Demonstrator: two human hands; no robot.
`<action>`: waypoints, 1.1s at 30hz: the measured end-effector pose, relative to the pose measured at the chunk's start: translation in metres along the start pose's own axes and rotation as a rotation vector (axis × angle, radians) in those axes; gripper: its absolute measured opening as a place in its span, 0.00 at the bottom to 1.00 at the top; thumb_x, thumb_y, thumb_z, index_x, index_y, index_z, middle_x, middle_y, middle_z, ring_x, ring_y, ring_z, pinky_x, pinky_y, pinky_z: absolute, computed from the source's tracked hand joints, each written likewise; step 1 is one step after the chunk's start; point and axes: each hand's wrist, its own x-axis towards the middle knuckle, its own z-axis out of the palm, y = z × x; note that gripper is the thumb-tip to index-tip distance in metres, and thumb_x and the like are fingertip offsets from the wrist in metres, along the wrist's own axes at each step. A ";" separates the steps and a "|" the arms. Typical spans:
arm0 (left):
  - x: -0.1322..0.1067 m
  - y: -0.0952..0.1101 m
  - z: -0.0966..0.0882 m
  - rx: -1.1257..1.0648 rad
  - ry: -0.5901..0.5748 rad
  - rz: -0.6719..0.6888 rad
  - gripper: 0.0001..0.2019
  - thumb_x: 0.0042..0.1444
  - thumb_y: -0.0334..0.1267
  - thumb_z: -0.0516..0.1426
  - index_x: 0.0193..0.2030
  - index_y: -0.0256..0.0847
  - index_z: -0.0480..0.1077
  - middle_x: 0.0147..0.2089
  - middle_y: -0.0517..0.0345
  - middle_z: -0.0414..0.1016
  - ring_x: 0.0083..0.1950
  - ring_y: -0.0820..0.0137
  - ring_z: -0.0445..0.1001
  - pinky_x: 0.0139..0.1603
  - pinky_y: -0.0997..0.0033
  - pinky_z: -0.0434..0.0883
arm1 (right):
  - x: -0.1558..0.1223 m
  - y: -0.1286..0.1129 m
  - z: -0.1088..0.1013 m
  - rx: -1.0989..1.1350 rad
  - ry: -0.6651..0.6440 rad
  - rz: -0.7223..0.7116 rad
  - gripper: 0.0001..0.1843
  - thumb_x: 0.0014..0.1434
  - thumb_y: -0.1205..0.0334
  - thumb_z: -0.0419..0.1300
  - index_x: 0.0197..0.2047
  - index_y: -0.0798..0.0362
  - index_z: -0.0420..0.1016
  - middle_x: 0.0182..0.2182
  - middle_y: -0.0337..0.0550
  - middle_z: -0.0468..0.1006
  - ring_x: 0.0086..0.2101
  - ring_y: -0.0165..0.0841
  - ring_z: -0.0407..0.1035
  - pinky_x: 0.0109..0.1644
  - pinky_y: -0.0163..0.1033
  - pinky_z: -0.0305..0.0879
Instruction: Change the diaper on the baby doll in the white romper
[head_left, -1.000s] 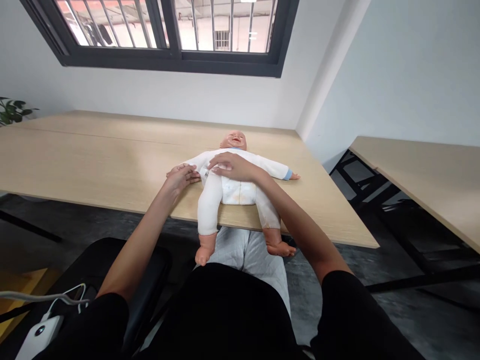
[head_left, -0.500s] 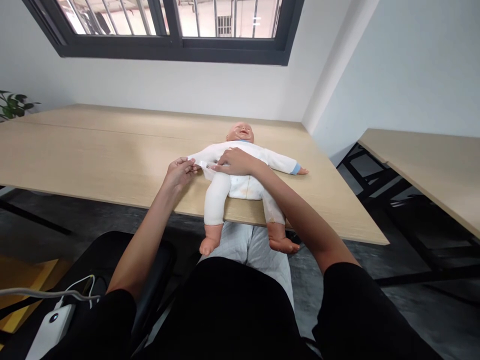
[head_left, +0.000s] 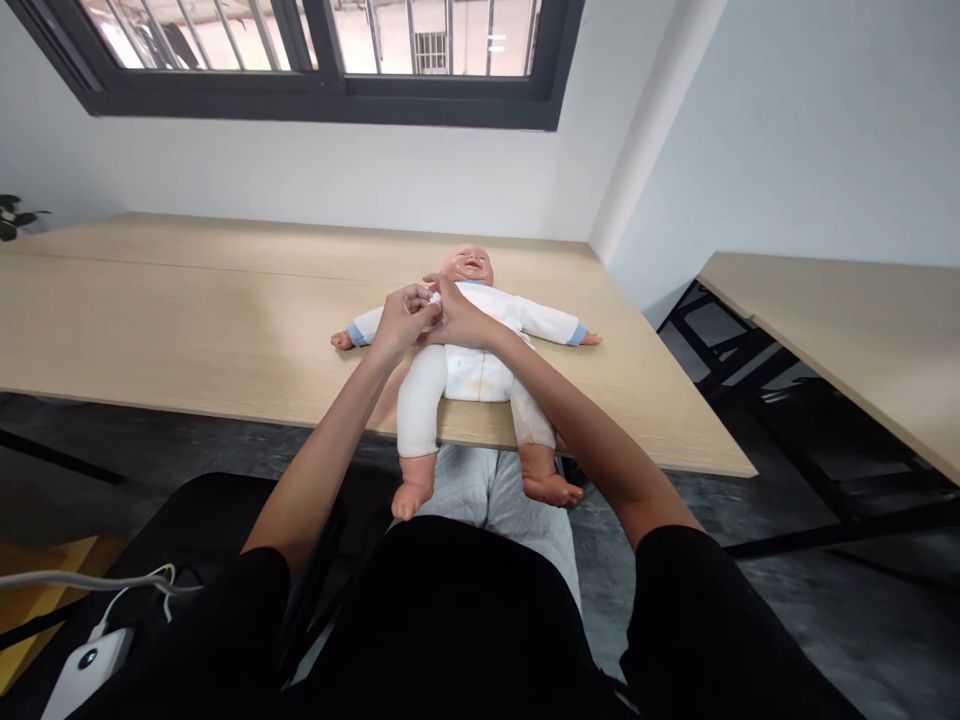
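A baby doll (head_left: 491, 303) in a white top with blue cuffs lies on its back, its legs over the table's front edge. Round its waist is a white diaper (head_left: 480, 372). My left hand (head_left: 405, 318) is over the doll's side on the left of the view, fingers pinched on a small white diaper tab (head_left: 435, 298). From the other side my right hand (head_left: 459, 315) meets it, thumb and fingers curled about the same white piece. The fingers hide most of the tab and the diaper's upper edge there.
The wooden table (head_left: 247, 340) runs along the wall below a barred window (head_left: 330, 95). Another table (head_left: 840, 330) stands at the right. A black chair (head_left: 202, 530) at the lower left bears a white power bank (head_left: 86, 670) with cables.
My left hand has moved right and up, bringing the diaper tab in from the side to the doll's body. My right hand has risen from lying on the belly and curled its fingers.
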 end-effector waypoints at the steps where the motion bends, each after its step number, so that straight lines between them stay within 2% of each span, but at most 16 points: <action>1: 0.000 -0.002 0.001 0.008 -0.021 0.014 0.06 0.46 0.28 0.62 0.29 0.38 0.68 0.26 0.61 0.71 0.28 0.73 0.69 0.34 0.73 0.66 | 0.000 0.001 -0.001 0.026 -0.008 0.012 0.49 0.41 0.60 0.71 0.63 0.56 0.54 0.59 0.57 0.63 0.57 0.45 0.64 0.61 0.49 0.65; 6: 0.004 -0.008 0.010 0.036 -0.093 0.057 0.04 0.42 0.26 0.58 0.24 0.37 0.69 0.25 0.62 0.70 0.27 0.73 0.67 0.31 0.74 0.62 | 0.002 0.005 -0.009 0.055 -0.009 0.004 0.39 0.41 0.63 0.65 0.58 0.57 0.61 0.58 0.56 0.68 0.59 0.45 0.63 0.65 0.49 0.61; 9: 0.007 -0.007 0.013 0.077 -0.103 0.021 0.05 0.40 0.24 0.55 0.21 0.37 0.68 0.21 0.62 0.67 0.26 0.73 0.65 0.30 0.73 0.61 | 0.003 0.008 -0.008 0.022 0.004 -0.019 0.37 0.41 0.65 0.64 0.57 0.56 0.63 0.57 0.56 0.68 0.58 0.46 0.64 0.65 0.51 0.61; 12: 0.008 -0.007 0.014 0.166 -0.119 0.040 0.07 0.40 0.23 0.54 0.19 0.38 0.68 0.20 0.61 0.67 0.27 0.71 0.66 0.33 0.71 0.62 | 0.000 0.007 -0.005 -0.077 0.041 -0.050 0.35 0.43 0.67 0.63 0.57 0.55 0.65 0.56 0.55 0.69 0.59 0.47 0.62 0.65 0.54 0.60; 14: 0.007 -0.006 0.013 0.274 -0.127 0.083 0.07 0.43 0.24 0.55 0.19 0.38 0.69 0.22 0.60 0.69 0.28 0.69 0.67 0.35 0.69 0.64 | -0.007 0.002 -0.005 -0.148 0.058 -0.060 0.34 0.44 0.70 0.61 0.57 0.55 0.65 0.56 0.56 0.68 0.60 0.48 0.60 0.66 0.55 0.59; 17: 0.003 -0.007 0.012 0.480 -0.133 0.201 0.10 0.53 0.31 0.57 0.22 0.38 0.70 0.27 0.55 0.72 0.32 0.65 0.70 0.40 0.64 0.67 | -0.025 -0.008 -0.012 -0.198 0.091 -0.056 0.30 0.49 0.71 0.58 0.58 0.56 0.66 0.58 0.57 0.67 0.62 0.47 0.59 0.68 0.54 0.56; 21: -0.012 -0.005 0.012 0.711 -0.214 0.361 0.16 0.65 0.42 0.52 0.32 0.38 0.76 0.42 0.48 0.78 0.46 0.59 0.73 0.54 0.57 0.68 | -0.061 -0.012 -0.036 -0.164 0.181 -0.003 0.21 0.59 0.64 0.56 0.56 0.52 0.67 0.57 0.52 0.69 0.61 0.44 0.61 0.69 0.54 0.55; 24: -0.027 -0.001 0.013 0.882 -0.264 0.373 0.19 0.69 0.45 0.48 0.45 0.39 0.79 0.55 0.48 0.78 0.58 0.55 0.70 0.62 0.54 0.66 | -0.087 0.001 -0.053 -0.101 0.328 0.131 0.19 0.58 0.64 0.57 0.53 0.50 0.68 0.55 0.50 0.70 0.58 0.42 0.65 0.66 0.52 0.61; 26: -0.035 0.002 0.014 0.956 -0.319 0.348 0.22 0.70 0.49 0.46 0.56 0.39 0.75 0.64 0.47 0.73 0.67 0.54 0.64 0.67 0.50 0.63 | -0.100 0.013 -0.058 -0.075 0.427 0.231 0.16 0.58 0.64 0.57 0.51 0.50 0.68 0.54 0.50 0.70 0.55 0.41 0.67 0.62 0.52 0.66; 29: -0.039 0.006 0.014 0.974 -0.469 0.267 0.28 0.72 0.52 0.42 0.69 0.40 0.64 0.75 0.47 0.58 0.78 0.54 0.49 0.74 0.43 0.52 | -0.110 0.025 -0.057 -0.118 0.501 0.285 0.11 0.58 0.63 0.57 0.46 0.51 0.69 0.51 0.51 0.71 0.51 0.41 0.68 0.60 0.52 0.67; 31: -0.038 0.007 0.013 0.962 -0.540 0.210 0.30 0.72 0.53 0.40 0.73 0.42 0.58 0.78 0.49 0.51 0.80 0.56 0.42 0.75 0.40 0.45 | -0.112 0.028 -0.053 -0.142 0.495 0.281 0.09 0.59 0.64 0.57 0.44 0.52 0.69 0.48 0.50 0.71 0.49 0.40 0.69 0.59 0.52 0.67; 33: -0.035 0.008 0.011 0.958 -0.569 0.178 0.31 0.72 0.54 0.39 0.74 0.42 0.56 0.78 0.50 0.49 0.80 0.57 0.41 0.76 0.39 0.41 | -0.111 0.030 -0.048 -0.138 0.484 0.289 0.07 0.59 0.64 0.56 0.42 0.52 0.69 0.45 0.49 0.71 0.45 0.39 0.70 0.58 0.51 0.68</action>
